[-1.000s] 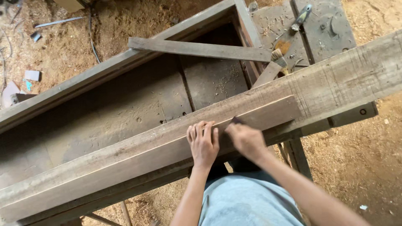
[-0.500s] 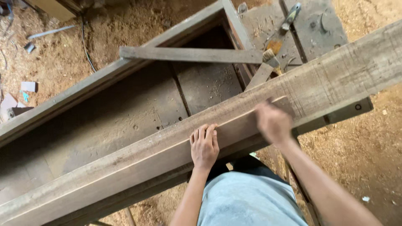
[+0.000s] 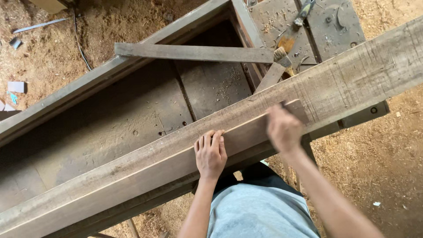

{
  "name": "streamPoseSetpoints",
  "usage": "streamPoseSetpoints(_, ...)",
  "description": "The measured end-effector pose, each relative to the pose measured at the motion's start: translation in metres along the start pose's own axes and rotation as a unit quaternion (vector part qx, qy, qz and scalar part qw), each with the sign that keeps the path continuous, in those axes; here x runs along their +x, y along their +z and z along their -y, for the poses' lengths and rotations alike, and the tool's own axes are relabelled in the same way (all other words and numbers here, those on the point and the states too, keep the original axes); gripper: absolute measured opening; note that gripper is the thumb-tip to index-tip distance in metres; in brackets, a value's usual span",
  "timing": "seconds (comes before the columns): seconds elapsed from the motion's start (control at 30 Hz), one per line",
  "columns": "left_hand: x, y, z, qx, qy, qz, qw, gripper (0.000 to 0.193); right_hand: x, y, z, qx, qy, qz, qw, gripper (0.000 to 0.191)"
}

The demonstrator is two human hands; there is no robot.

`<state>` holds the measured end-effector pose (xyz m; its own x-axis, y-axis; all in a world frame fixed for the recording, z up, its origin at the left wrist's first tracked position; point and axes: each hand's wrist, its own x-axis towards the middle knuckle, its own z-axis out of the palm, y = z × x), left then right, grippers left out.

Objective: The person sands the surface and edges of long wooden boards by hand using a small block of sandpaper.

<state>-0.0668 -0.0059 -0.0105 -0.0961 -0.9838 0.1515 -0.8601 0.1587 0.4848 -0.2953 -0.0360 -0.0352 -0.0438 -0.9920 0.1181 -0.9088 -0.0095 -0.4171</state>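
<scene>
Hands: left hand (image 3: 210,154) flat, right hand (image 3: 284,128) blurred, on brown plank (image 3: 145,161)

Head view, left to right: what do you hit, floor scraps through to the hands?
Grey block on the sawdust → cable → left hand flat on the narrow board → right hand, blurred, at that board's end → paintbrush on the bench.

Premises appear to be a carpentry workshop: sawdust-covered floor (image 3: 387,167), rough timber plank (image 3: 352,79), worn workbench (image 3: 132,123), paintbrush (image 3: 282,55).
</scene>
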Motion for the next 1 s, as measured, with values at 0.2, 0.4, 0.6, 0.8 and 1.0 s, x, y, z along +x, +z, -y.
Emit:
streamPoseSetpoints(0.2, 0.004, -0.003, 0.001, -0.006, 0.0, 0.01, 1.0, 0.022, -0.026, -0.006, 0.02, 0.102, -0.211, -0.052, 0.971, 0.031)
streamPoseSetpoints(0.4, 0.004, -0.003, -0.001, 0.001, -0.007, 0.013, 1.0, 0.022, 0.003, -0.005, -0.002, 0.007, 0.014, 0.007, 1.0, 0.031)
streamPoseSetpoints(0.6, 0.003, -0.008, 0.002, -0.024, 0.006, 0.028, 0.999, 0.024, -0.018, -0.012, 0.027, 0.057, -0.198, 0.001, 0.978, 0.037)
streamPoseSetpoints(0.8, 0.001, -0.004, 0.0, 0.012, 0.007, 0.021, 1.0, 0.028, 0.007, -0.003, 0.006, -0.005, -0.027, 0.029, 0.999, 0.034)
streamPoseSetpoints(1.0, 0.001, -0.001, 0.002, 0.004, 0.003, 0.02, 1.0, 0.027, -0.006, -0.007, 0.017, 0.056, -0.156, -0.035, 0.986, 0.036)
